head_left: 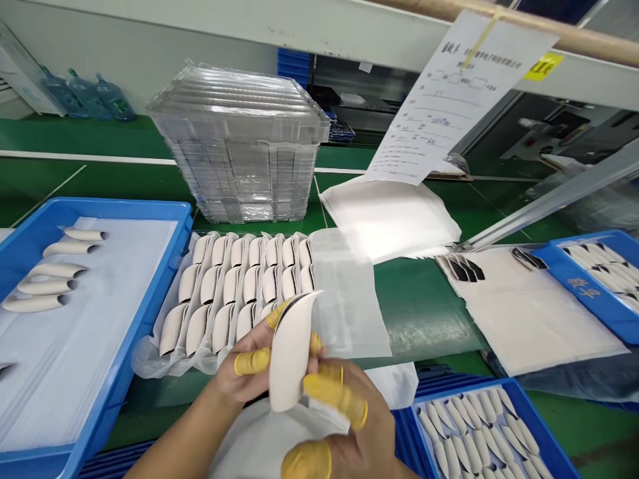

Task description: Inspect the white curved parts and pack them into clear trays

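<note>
Both my hands are raised over the near edge of the green belt, and their fingertips wear yellow rubber finger cots. My left hand (244, 366) and my right hand (344, 412) together hold a curved white shell-like piece (291, 352) with a dark edge along its top. Just beyond my left fingers lies a clear plastic tray (170, 339) lined with rows of similar white pieces. A translucent plastic sheet (344, 293) lies to the right of that tray, near my right hand.
A blue tray (154, 207) of white dark-tipped pieces stands left, and others stand at lower right (519, 402) and right (579, 286). Beyond are stacked clear trays (239, 146), white sheets (384, 219), a hanging paper form (449, 100) and a metal bar (549, 199).
</note>
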Demonstrator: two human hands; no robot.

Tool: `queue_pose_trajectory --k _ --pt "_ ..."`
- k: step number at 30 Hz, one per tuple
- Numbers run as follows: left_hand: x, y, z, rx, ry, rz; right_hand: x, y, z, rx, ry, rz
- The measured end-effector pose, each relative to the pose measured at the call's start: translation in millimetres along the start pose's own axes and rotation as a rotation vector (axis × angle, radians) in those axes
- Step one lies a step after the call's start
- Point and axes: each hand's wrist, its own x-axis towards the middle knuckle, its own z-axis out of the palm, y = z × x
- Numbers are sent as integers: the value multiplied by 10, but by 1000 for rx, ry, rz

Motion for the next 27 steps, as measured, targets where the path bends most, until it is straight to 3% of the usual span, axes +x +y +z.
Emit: queue_pose_trajectory --k 3,6,12,17,19,20,24,26,27 --pt "-49 2 71 271 217 38 -31 160 63 125 50 368" --pt "-110 -70 48 413 318 4 -65 297 117 377 23 593" --pt "46 -206 -261 348 473 86 -170 330 155 1259 -172 1027" --pt "286 -373 -368 250 572 114 -319 329 264 1605 -118 1289" --pt "368 -410 -423 367 621 93 -351 416 275 1478 -139 1256" --pt "416 -411 -470 459 641 76 -356 484 262 1295 -148 1184" --pt "679 -332 -760 784 651 -13 -339 848 86 -82 -255 644" --pt "829 -296 -893 906 607 -81 -338 1006 -29 -450 -311 490" --pt "899 -290 -939 981 573 -122 -341 1063 -79 -514 -343 459"
